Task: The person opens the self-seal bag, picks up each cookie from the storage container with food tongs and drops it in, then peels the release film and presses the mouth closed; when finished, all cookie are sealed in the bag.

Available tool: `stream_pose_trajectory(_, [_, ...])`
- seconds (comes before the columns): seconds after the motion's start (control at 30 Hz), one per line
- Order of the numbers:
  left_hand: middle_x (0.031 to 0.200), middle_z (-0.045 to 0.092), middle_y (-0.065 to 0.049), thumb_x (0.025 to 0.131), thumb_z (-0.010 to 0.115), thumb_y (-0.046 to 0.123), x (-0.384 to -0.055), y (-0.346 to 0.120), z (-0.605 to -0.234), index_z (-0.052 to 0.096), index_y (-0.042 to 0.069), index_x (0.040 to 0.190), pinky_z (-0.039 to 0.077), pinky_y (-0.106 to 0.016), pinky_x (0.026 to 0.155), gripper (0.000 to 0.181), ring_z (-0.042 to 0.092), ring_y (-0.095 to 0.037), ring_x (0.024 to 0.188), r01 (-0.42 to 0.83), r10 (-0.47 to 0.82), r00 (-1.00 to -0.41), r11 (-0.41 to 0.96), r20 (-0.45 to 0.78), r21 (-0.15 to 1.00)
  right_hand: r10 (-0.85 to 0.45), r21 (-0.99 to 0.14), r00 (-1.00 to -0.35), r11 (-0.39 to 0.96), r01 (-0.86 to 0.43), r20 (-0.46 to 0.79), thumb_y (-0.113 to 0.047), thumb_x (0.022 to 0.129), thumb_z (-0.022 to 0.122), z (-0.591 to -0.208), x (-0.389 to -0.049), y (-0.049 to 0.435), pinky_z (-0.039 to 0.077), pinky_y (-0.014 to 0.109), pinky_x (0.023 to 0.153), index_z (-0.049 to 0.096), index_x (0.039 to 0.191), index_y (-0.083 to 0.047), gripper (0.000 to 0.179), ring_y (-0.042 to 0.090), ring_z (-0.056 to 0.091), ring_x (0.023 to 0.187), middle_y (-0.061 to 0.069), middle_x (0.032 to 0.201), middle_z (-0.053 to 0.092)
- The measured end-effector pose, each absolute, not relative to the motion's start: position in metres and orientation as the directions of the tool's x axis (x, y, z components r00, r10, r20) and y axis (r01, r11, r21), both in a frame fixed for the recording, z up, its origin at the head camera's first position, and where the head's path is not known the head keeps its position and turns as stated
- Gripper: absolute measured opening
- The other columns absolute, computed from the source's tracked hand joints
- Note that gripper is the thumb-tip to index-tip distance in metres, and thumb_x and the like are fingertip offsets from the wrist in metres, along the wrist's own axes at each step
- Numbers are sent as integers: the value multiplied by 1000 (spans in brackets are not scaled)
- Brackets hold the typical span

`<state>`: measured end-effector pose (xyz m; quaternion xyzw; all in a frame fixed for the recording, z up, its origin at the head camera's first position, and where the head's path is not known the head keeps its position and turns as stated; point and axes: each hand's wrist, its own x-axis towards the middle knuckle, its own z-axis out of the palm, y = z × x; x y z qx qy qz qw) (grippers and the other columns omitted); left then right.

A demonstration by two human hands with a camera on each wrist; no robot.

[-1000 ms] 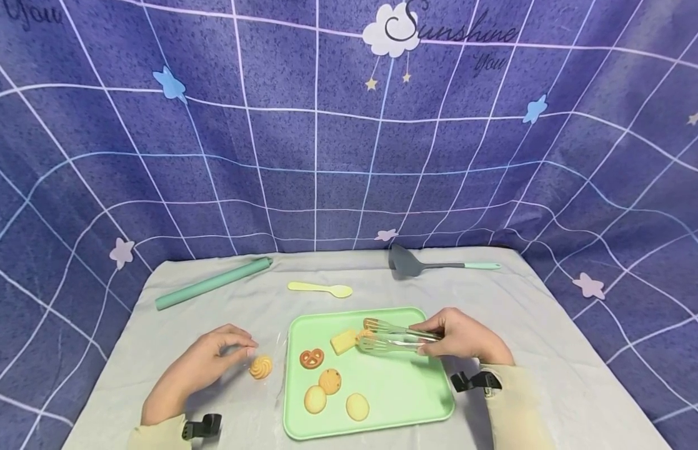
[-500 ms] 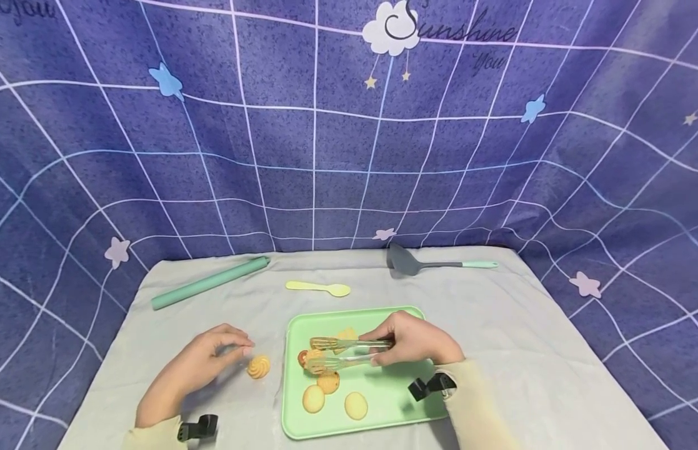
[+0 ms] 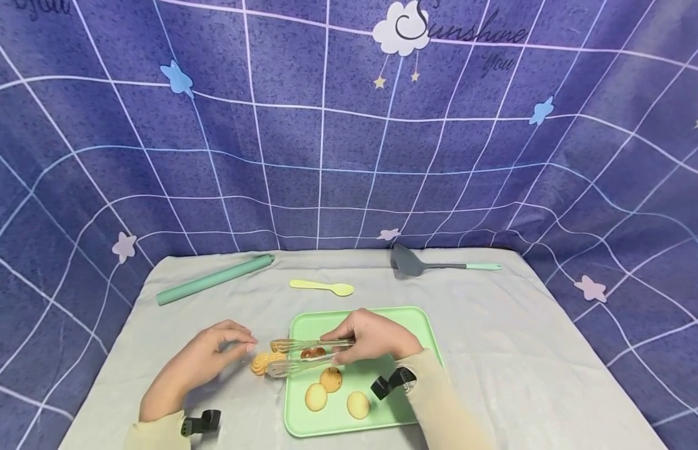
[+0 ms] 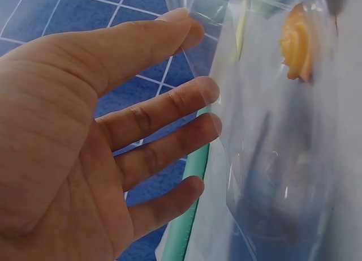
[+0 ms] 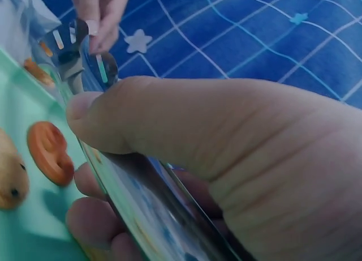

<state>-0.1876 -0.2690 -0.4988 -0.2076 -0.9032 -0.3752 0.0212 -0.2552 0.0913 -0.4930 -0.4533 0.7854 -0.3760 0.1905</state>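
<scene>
Over the left rim of the green tray (image 3: 337, 424), metal tongs (image 3: 304, 344) are reaching outward with a golden piped cookie (image 3: 277, 356) showing between their slotted ends. Above the tray, the right hand (image 3: 373, 334) is gripping the tongs, its thumb pressing one arm and its fingers curling under the other. Left of the tray, the left hand (image 3: 210, 356) is pinching the edge of a clear bag (image 4: 271, 176) between thumb and forefinger, its other fingers spreading loosely apart. Just beside the tray's left rim, a swirled cookie (image 3: 260, 364) is showing through the bag; whether the tong ends are entering the bag is hard to tell. Inside the tray, a brown pretzel (image 3: 314, 354) is lying partly behind the tongs, a chip-dotted cookie (image 3: 331, 379) is touching a plain round cookie (image 3: 316, 397), and another pale cookie (image 3: 358, 405) is resting near the front rim. Beyond the tray, a green rolling pin (image 3: 215, 279), a yellow spoon (image 3: 322, 287) and a dark spatula (image 3: 406, 261) are lying on the cloth-covered tabletop (image 3: 495, 325).
</scene>
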Motion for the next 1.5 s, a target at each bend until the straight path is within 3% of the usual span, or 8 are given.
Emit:
stream_pose_trajectory(0.2, [110,65,7,96,74,24,-188,-269,-497,79,16,100,53,-43,90,11,63,-25,105,387,358,-914,635,189,668,-859,-765,-512,332,-552,-4,-20,84,83,-497,-256,75,41,18,47,75,122,-11,40,-5,46,55,-18,91,73])
stream_pose_trajectory(0.43, [109,65,8,96,74,23,-187,-269,-496,79,20,98,54,-40,88,7,62,-23,105,402,358,-910,636,209,658,-862,-750,-506,334,-571,2,-22,85,83,-493,-258,61,35,18,45,76,121,-11,39,-4,39,53,-17,95,74])
stream_pose_trajectory(0.83, [108,64,8,95,74,18,-186,-268,-493,80,19,98,54,-38,86,6,62,-21,103,439,366,-895,628,254,643,-871,-724,-491,335,-603,7,-20,85,83,-483,-256,48,34,17,43,77,119,-13,36,-6,39,49,-19,81,72])
stream_pose_trajectory(1.03, [108,65,7,95,74,20,-185,-269,-492,79,18,97,55,-37,84,6,62,-23,103,436,366,-896,626,250,647,-880,-724,-475,324,-610,6,-17,86,83,-483,-255,45,35,16,45,75,121,-10,37,-6,41,49,-18,82,72])
stream_pose_trajectory(1.27, [108,65,7,94,75,17,-186,-268,-496,80,16,98,54,-41,88,6,63,-21,103,448,359,-892,632,274,632,-857,-677,-515,375,-633,6,-25,82,85,-485,-252,65,40,18,48,76,121,-10,42,-2,43,56,-16,90,73])
stream_pose_trajectory(1.5, [107,65,9,95,74,18,-188,-266,-499,79,15,99,53,-42,90,8,63,-20,102,440,357,-896,637,263,633,-830,-640,-556,408,-651,37,-26,82,86,-485,-244,116,45,18,50,72,126,-10,49,-4,47,55,-11,98,75])
